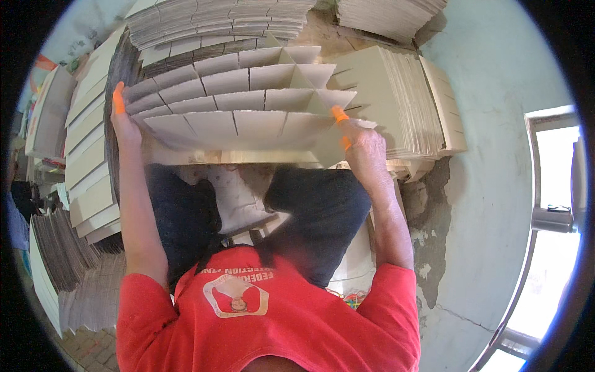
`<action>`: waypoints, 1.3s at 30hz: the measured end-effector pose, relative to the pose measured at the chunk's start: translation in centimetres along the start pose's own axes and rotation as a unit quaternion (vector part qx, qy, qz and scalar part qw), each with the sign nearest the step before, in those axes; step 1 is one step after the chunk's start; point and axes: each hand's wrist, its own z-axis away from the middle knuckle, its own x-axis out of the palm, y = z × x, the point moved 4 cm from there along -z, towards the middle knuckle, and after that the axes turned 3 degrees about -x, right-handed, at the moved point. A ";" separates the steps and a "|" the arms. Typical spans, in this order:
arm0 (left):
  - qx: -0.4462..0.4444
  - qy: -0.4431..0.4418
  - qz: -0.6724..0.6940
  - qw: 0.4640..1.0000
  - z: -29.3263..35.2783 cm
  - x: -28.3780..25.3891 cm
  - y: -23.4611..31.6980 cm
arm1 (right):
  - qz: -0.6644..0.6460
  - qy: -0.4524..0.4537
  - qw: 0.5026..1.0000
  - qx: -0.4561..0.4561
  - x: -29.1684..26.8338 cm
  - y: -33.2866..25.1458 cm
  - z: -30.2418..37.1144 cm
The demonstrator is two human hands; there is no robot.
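Observation:
Four long slotted cardboard strips [217, 130] stand on edge in front of me, one behind another, fanning slightly. At their right ends a cardboard cross strip [304, 84] runs through them. My right hand [365, 149], with orange covers on its fingers, is closed on the cardboard at the near right corner. My left hand [126, 124] is upright by the strips' left ends, its orange-covered fingers stretched out. It lies between those ends and a tall stack of slotted cardboard [93, 136]; whether it presses on either is unclear.
Beside my right hand lies a thick stack of cardboard pieces [403, 99]. More slotted cardboard stacks [217, 22] stand at the back, another cardboard stack [74, 266] at lower left. A wooden surface [229, 156] is under the strips. A pale wall [489, 124] bounds the right side.

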 end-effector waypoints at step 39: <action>0.330 -0.308 -0.432 0.781 15.1 13.0 5.5 | -0.095 0.464 0.872 0.122 -14.7 12.5 -1.2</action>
